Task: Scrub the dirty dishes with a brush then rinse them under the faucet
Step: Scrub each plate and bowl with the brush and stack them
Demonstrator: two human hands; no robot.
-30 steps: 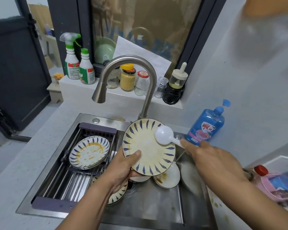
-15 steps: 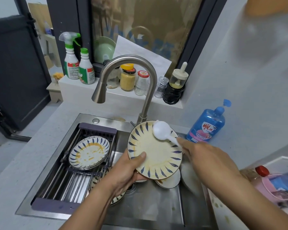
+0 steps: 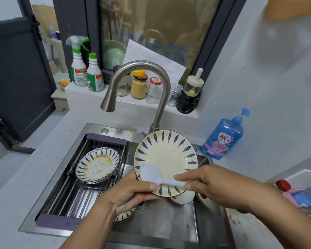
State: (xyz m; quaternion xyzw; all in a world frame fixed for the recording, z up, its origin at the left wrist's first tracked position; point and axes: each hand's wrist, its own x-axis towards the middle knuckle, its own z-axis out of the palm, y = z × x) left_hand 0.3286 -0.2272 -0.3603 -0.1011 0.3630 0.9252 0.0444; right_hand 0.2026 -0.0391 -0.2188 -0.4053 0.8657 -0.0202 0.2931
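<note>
Scrubbing step. Our left hand (image 3: 131, 194) grips the plate (image 3: 169, 155) by its lower rim at frame centre, above the sink (image 3: 169, 223). Our right hand (image 3: 214, 184) clasps the brush (image 3: 150, 172) handle, with the head on the plate. Next, we judge, rinsing requires turning on the faucet (image 3: 138, 67).

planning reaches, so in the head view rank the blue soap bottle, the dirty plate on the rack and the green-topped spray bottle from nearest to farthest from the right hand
From the right hand, which holds the white brush:
1. blue soap bottle, just behind the hand, slightly to its right.
2. dirty plate on the rack, well across to the left.
3. green-topped spray bottle, far back on the left.
</note>
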